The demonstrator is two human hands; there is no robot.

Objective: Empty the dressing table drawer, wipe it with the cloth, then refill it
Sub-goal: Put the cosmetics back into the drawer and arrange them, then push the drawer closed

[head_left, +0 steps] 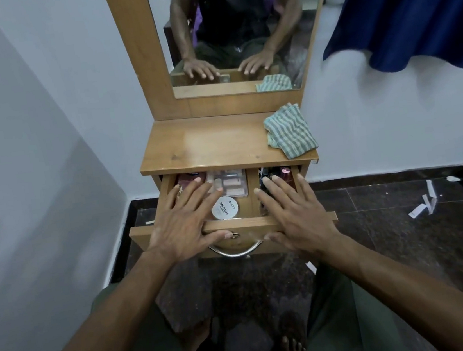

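Person seated, knees either side of dark floor (380, 244). L hand (184, 225) flat, fingers spread, over drawer (239, 224) front edge & left compartment; grips nothing. R hand (294, 214) likewise flat, fingers straight, over right compartment; grips nothing. Drawer pulled out, full: round white tub (225, 208) marked "nail polish", clear makeup box (231, 182) behind it, dark bottles (274, 174) on right. Metal handle (235, 250) below. Tabletop (206, 146): striped cloth (289, 131) at right rear corner. Mirror (234, 27) behind.
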